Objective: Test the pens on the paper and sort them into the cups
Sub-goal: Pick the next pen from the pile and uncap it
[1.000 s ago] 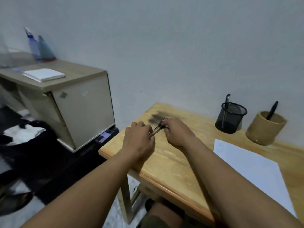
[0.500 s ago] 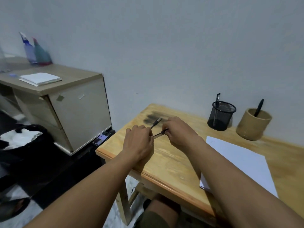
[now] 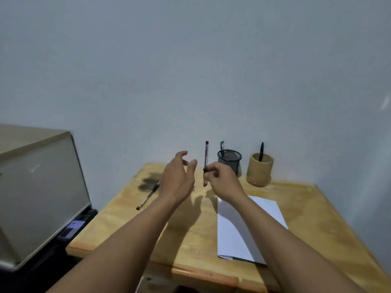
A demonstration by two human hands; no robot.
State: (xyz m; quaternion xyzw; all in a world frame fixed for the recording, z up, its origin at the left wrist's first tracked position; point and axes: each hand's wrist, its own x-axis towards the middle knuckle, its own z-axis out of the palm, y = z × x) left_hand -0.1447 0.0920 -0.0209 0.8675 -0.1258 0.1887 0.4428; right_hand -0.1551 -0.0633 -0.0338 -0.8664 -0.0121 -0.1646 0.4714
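Right hand [image 3: 222, 179] fingers grip an upright pen [image 3: 205, 157] above the surface [image 3: 190, 240]. Left hand [image 3: 178, 178] open, just beside it. Second pen [image 3: 148, 196] lies near the left edge; paper [image 3: 249, 225] right.

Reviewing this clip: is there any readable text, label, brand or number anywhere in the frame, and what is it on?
No text can be read in this frame.
Pen held upright in the right hand: pen shows no legible print.
Pen on the table: too small and blurred.
Mesh cup and tan cup: no labels visible.
Paper: blank.
Small object on the floor by the cabinet: too blurred to tell.
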